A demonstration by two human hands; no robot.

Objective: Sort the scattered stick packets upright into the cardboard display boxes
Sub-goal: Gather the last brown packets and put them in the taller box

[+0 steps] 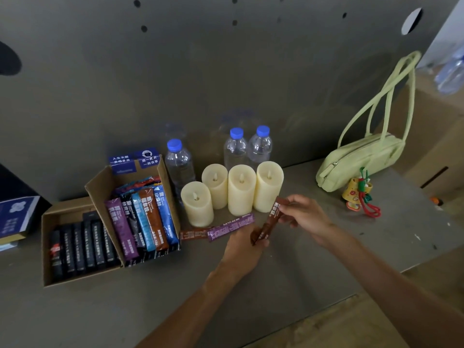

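On the table [326, 252] stand two boxes [75, 278], four candles [241, 194], three bottles [179, 162].

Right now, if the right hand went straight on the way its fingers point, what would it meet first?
Probably the rightmost candle. The right hand, pinching the brown packet, points left and away toward the candle's base, which seems close; depth is unclear in one view.

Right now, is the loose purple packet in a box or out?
Out. The purple packet lies flat on the table, right of the cardboard box, in front of the candles.
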